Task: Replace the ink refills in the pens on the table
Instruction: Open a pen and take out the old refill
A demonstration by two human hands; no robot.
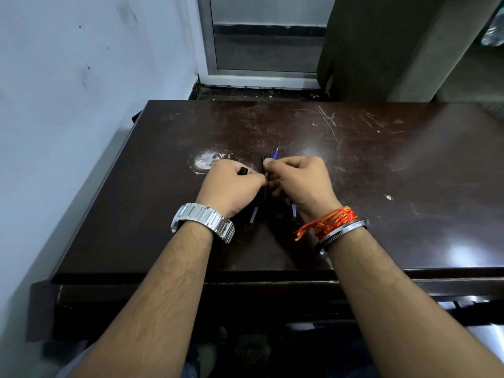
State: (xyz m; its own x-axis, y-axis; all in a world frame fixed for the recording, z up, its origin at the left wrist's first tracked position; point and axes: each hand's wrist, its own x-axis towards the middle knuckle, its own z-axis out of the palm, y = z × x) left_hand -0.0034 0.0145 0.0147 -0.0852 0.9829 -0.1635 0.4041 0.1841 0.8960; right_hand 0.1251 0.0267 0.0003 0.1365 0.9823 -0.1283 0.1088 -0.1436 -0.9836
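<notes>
Both hands meet over the middle of the dark, badly scratched counter [381, 173], knuckles up and fingers curled in. The left hand [231, 184] grips a small black piece [242, 171] in the crook of thumb and forefinger, and its fingertips press toward the other hand. The right hand [297, 181] pinches a dark blue pen [264, 166] that stands roughly on end between the two hands, held just above the counter, with a thin blue refill tip [276, 153] poking out beyond the thumb. Below the hands two pale, slim sticks show from under the palms, one [254, 214] by the left wrist and one [293, 210] by the right; I cannot tell whether they are refills or pen barrels, nor whether they are held or lying on the wood. A steel watch [203, 222] sits on the left wrist, and a red-orange thread [327, 221] and a metal bangle [345, 231] on the right. A whitish worn patch [204, 162] marks the counter just beyond the left hand.
</notes>
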